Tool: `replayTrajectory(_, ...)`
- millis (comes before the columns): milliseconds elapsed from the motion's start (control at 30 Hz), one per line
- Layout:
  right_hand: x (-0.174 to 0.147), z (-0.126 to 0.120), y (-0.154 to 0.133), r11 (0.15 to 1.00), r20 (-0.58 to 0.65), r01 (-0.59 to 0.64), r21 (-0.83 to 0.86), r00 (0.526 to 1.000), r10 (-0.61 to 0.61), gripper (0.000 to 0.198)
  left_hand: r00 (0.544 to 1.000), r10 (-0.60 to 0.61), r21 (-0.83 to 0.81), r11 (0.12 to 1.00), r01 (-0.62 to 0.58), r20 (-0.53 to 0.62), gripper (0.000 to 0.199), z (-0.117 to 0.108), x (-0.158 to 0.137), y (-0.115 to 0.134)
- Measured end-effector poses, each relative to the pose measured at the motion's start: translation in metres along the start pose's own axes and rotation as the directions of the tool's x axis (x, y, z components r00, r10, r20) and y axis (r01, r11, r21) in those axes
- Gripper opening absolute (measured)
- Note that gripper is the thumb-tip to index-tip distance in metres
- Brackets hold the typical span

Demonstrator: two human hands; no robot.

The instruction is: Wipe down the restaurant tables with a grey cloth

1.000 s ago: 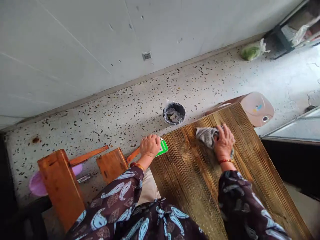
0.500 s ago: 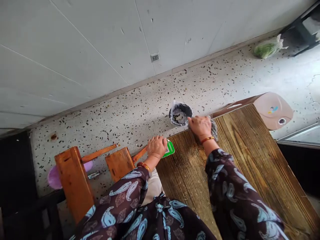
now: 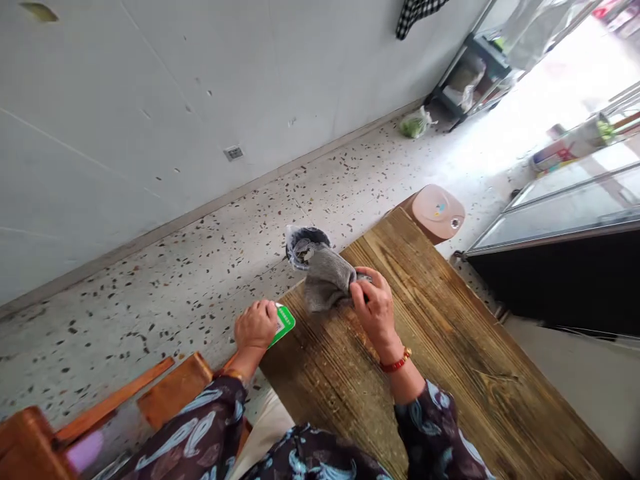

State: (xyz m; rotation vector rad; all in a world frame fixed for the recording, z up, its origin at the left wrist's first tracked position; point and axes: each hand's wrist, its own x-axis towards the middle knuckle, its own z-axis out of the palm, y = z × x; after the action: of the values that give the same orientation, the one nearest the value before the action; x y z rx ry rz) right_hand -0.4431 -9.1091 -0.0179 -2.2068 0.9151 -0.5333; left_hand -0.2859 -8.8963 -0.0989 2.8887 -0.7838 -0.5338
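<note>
A grey cloth (image 3: 327, 279) hangs from my right hand (image 3: 374, 303), whose fingers are closed on its right end. The cloth's loose part spreads leftward over the far edge of the wooden table (image 3: 450, 333). My left hand (image 3: 256, 325) is closed around a green card with a QR code (image 3: 284, 325), held beside the table's left corner. Its fingers cover much of the card. Just past the far edge stands a small bin (image 3: 320, 235) lined with a clear bag, with crumpled waste inside; the cloth partly overlaps it in view.
Orange wooden stools (image 3: 175, 390) stand at lower left. A pinkish lidded bin (image 3: 437, 210) is beyond the table's far end. On the speckled floor by the wall lies a bag of greens (image 3: 415, 125). A glass-and-black cabinet (image 3: 560, 247) stands at right.
My right hand has lifted the cloth, which was bunched under it on the table, and now holds it by one end. The view has turned rightward. My left hand keeps the green card.
</note>
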Motion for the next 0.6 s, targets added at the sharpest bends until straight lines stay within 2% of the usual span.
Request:
replayTrajectory(33,-0.005,-0.006,0.009,0.993,0.033,0.03,-0.117,0.999,-0.026,0.031,1.0,-0.002,0.038,0.999,0.002,-0.001,0.039,0.001,0.002,0.0)
replayTrajectory(100,-0.011,0.0,0.028,0.953,0.139,0.092,-0.288,0.989,-0.053,0.04,1.0,0.008,0.118,0.993,-0.009,0.006,0.039,0.005,0.005,-0.001)
replayTrajectory(167,-0.005,0.021,0.044,0.912,0.284,0.2,-0.357,0.954,-0.097,0.053,1.0,0.027,0.17,0.985,-0.028,0.01,0.04,0.01,0.008,-0.004)
replayTrajectory(233,0.016,0.04,0.057,0.884,0.368,0.272,-0.381,0.921,-0.125,0.051,0.999,0.042,0.184,0.982,-0.043,0.01,0.04,0.015,0.011,-0.007)
replayTrajectory(300,0.049,0.047,0.07,0.873,0.326,0.235,-0.427,0.941,-0.094,0.049,0.999,0.052,0.198,0.979,-0.051,0.004,0.041,0.019,0.013,-0.009)
replayTrajectory(367,0.086,0.041,0.084,0.865,0.234,0.155,-0.477,0.971,-0.045,0.047,0.999,0.054,0.202,0.978,-0.053,0.001,0.043,0.023,0.015,-0.011)
replayTrajectory(500,0.139,0.009,0.122,0.838,0.095,0.028,-0.545,0.995,0.029,0.047,0.999,0.045,0.171,0.984,-0.045,0.004,0.049,0.031,0.02,-0.015)
replayTrajectory(600,0.149,-0.021,0.159,0.813,0.007,-0.049,-0.581,0.998,0.065,0.047,0.999,0.038,0.161,0.986,-0.04,0.017,0.048,0.037,0.023,-0.02)
